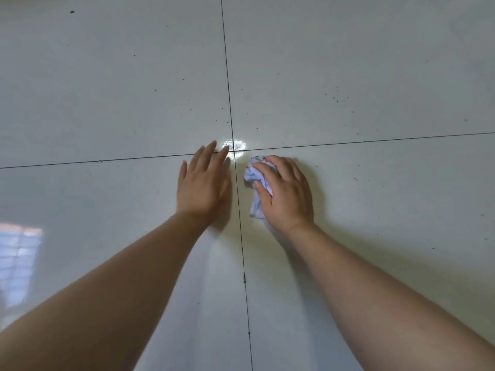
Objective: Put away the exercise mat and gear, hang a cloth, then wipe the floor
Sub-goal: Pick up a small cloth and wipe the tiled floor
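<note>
Both hands reach out low over a glossy pale tiled floor (107,103), bare forearms coming in from the bottom corners. Nearest, at the left edge beside the left forearm, the tile carries a bluish window reflection (18,253). A dark grout line (242,250) runs away between the two arms.

Left of that line, the left hand (203,183) is spread palm down with its fingers straight and relaxed, holding nothing. It is slightly blurred, so whether the palm lies on the tile or just above it cannot be told. Its fingertips come to the crosswise grout line (107,160).

Right of the line and just beside the left hand, the right hand (286,194) grips a crumpled pale blue cloth (254,174), fingers curled over the top and thumb tucked against its near side. The cloth is pressed down onto the tile beneath the palm (a bunch of it shows past the fingers on the left, and a tail trails back toward the wrist).

Just beyond the fingertips, the two grout lines cross, and a small bright glare spot (235,145) sits on the crossing, touching the left fingertips.

Farther out, the tiles are scattered with dark specks (334,97), thickest on the far right tile, and one larger dark speck (72,12) lies near the top left.
</note>
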A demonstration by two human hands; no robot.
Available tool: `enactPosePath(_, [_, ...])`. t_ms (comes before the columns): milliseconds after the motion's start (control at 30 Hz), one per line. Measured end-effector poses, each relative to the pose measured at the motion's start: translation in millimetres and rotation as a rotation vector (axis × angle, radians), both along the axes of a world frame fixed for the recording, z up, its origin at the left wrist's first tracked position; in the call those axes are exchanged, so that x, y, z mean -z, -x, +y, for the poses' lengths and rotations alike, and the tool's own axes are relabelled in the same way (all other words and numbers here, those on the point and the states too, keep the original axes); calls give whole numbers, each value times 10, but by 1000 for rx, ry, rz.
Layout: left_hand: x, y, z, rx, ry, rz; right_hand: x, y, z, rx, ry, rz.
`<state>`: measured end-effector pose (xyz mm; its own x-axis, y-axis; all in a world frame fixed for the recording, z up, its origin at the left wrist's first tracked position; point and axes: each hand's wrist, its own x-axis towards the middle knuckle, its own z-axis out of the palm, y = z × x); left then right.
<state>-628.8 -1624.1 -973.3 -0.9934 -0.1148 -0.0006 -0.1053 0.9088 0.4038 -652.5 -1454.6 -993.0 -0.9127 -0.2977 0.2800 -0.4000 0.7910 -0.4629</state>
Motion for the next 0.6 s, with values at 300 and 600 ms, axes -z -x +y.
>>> enactPosePath(300, [154, 99, 82, -80, 117, -34, -34, 151, -69, 109, 65, -28])
enactPosePath(600, [130, 98, 113, -82, 104, -59, -101, 1090, -410, 42, -37, -80])
